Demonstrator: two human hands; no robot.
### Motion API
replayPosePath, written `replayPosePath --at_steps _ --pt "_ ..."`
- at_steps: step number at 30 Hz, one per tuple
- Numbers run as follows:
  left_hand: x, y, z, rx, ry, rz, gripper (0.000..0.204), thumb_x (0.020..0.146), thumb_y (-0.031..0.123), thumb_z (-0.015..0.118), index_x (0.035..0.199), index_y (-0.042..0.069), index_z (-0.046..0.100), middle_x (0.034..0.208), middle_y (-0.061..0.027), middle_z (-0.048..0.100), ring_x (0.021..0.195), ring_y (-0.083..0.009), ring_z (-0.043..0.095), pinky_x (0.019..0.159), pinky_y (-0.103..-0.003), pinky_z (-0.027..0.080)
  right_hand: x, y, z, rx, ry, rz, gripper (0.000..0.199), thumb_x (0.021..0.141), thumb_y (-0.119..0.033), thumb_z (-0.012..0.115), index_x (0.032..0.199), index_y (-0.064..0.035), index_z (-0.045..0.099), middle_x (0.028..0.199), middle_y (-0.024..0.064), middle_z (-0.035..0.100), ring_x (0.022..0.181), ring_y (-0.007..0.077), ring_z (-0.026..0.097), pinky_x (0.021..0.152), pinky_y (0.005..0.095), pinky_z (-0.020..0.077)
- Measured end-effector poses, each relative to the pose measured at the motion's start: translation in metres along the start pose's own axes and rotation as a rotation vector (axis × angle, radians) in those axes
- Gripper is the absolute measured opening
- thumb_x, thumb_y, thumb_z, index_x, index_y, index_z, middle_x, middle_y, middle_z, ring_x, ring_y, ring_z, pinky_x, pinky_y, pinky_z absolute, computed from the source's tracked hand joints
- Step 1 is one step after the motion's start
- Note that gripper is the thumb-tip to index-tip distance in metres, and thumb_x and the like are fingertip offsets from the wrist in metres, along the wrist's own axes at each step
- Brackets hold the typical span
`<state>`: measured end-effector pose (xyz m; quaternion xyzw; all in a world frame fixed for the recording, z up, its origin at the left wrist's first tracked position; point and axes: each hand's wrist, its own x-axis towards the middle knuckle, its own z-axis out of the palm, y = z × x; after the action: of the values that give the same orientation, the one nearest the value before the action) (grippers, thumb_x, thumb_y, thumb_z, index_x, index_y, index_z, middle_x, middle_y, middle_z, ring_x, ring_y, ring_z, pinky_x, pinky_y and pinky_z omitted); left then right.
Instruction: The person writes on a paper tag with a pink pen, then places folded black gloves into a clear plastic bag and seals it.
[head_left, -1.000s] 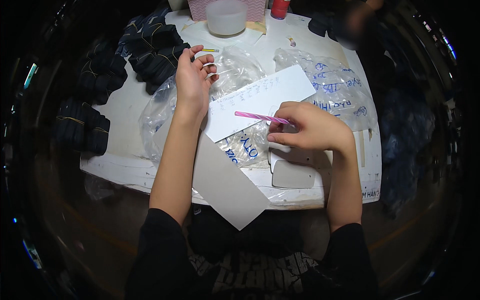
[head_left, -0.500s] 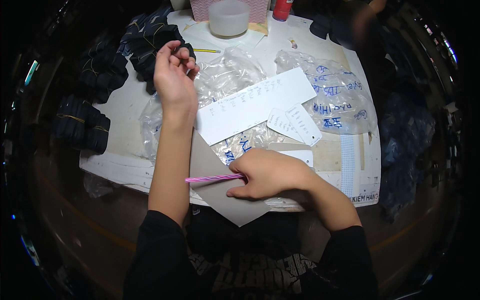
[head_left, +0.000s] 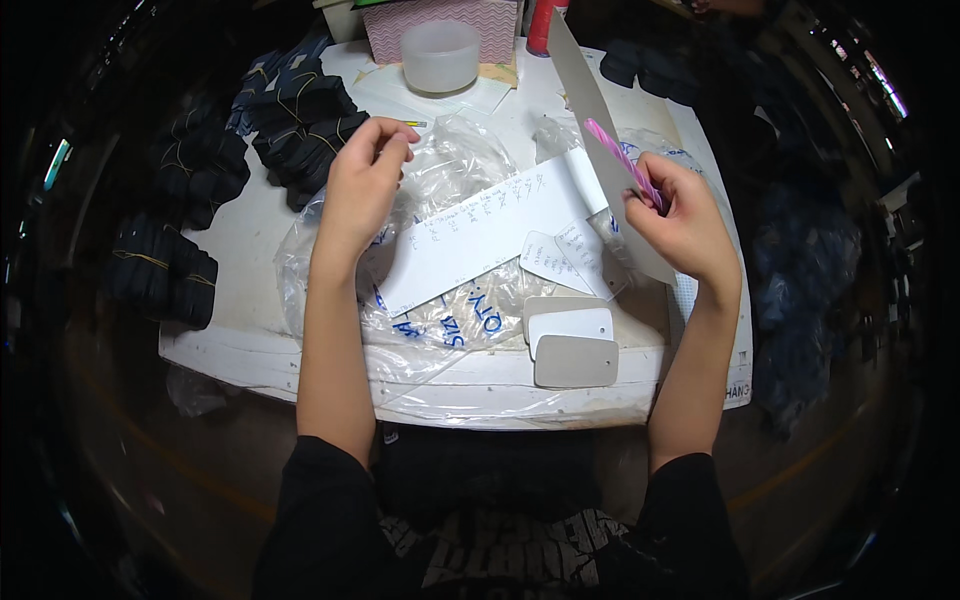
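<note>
The right hand (head_left: 688,218) has its grip pinching the grey card (head_left: 617,175), raised on edge above the counter (head_left: 240,262), seemingly to clear the written white card (head_left: 462,224). The pink pen (head_left: 610,145) shares this hold, perhaps so one hand carries both. The left hand (head_left: 364,185) curls loosely near the clear plastic bag (head_left: 455,155); whether its grip pinches anything, I cannot tell.

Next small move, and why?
Probably bring the left hand over to take the grey card: the right hand grips both it and the pink pen, while the left seems to hold nothing.
</note>
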<state>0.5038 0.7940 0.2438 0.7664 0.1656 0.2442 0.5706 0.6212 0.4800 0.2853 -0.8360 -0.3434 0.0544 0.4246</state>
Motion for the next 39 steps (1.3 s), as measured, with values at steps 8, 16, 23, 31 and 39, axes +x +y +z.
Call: replayPosePath --at_steps 8,16,23,31,39 --pt "-0.011 -0.021 0.016 0.546 -0.299 0.065 0.028 0.101 0.021 0.069 0.118 -0.001 0.073 0.101 -0.0129 0.075 0.085 -0.0206 0.068 0.083 -0.034 0.055 0.007 0.029 -0.001 -0.575 0.184 0.147 0.02 0.086 -0.019 0.072 0.089 -0.002 0.062 0.076 0.0119 0.064 0.071 0.0241 0.061 0.066 0.0384 0.0458" --pt "-0.015 -0.017 0.02 0.639 -0.411 -0.032 0.043 0.096 0.026 0.076 0.13 0.0 0.073 0.097 -0.0149 0.076 0.086 -0.0243 0.071 0.083 -0.036 0.057 0.02 0.04 0.013 -0.594 -0.248 0.483 0.045 0.09 -0.05 0.08 0.105 -0.0074 0.076 0.096 0.0135 0.079 0.088 0.0252 0.074 0.077 0.0364 0.0546" --pt "-0.013 -0.013 0.021 0.569 -0.425 -0.081 0.032 0.098 0.024 0.075 0.118 -0.002 0.075 0.089 -0.0101 0.073 0.081 -0.0174 0.066 0.078 -0.031 0.054 0.022 0.053 0.025 -0.399 -0.107 0.355 0.047 0.099 -0.046 0.071 0.121 -0.0038 0.074 0.104 0.018 0.078 0.093 0.0303 0.074 0.085 0.0391 0.0563" --pt "-0.006 -0.007 0.003 0.062 -0.432 0.008 0.026 0.106 0.025 0.071 0.11 0.001 0.075 0.092 0.0012 0.071 0.084 -0.007 0.059 0.078 -0.025 0.05 0.03 0.065 0.03 -0.069 -0.098 0.203 0.056 0.102 -0.051 0.071 0.129 -0.0021 0.07 0.103 0.0135 0.074 0.091 0.0218 0.067 0.08 0.0338 0.053" --pt "-0.006 -0.014 0.027 -0.175 -0.164 0.072 0.029 0.109 0.026 0.067 0.114 -0.002 0.073 0.092 -0.0018 0.071 0.081 -0.0073 0.06 0.073 -0.025 0.051 0.031 0.038 0.038 0.573 0.042 0.405 0.06 0.111 -0.053 0.055 0.141 -0.0011 0.058 0.093 0.0079 0.076 0.044 0.0028 0.032 0.039 0.0218 0.0205"
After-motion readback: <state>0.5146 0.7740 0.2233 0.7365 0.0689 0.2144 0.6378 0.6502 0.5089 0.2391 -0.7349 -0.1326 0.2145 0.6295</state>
